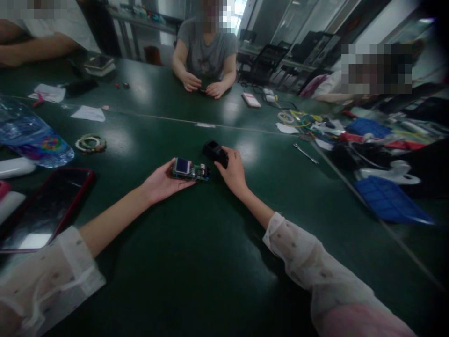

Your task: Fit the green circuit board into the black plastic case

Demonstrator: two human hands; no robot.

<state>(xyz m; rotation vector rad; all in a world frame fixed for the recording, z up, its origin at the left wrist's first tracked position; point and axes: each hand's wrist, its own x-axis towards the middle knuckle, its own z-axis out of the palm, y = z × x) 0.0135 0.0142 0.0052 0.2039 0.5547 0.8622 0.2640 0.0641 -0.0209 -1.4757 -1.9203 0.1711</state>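
Left hand and right hand are both partly closed: a circuit board is cradled by the left between thumb and fingers, and the near end of a black case is gripped by the right. Whether the case is lifted or rests on the table cannot be told.

The left side is crowded by a water bottle, a phone with a red edge and a pair of bracelets, all well apart from the board. On the right, a wrench, tangled cables and a blue tray are spread out. The far side is occupied by a seated co-worker, by whom something small and dark is held.

The board is held in front of the person, just beside the case, with its long axis running nearly left to right and dipping slightly rightward. Its screen is turned upward at the left end; its metal-fitted end is pointed rightward. The case is slanted from far left to near right.
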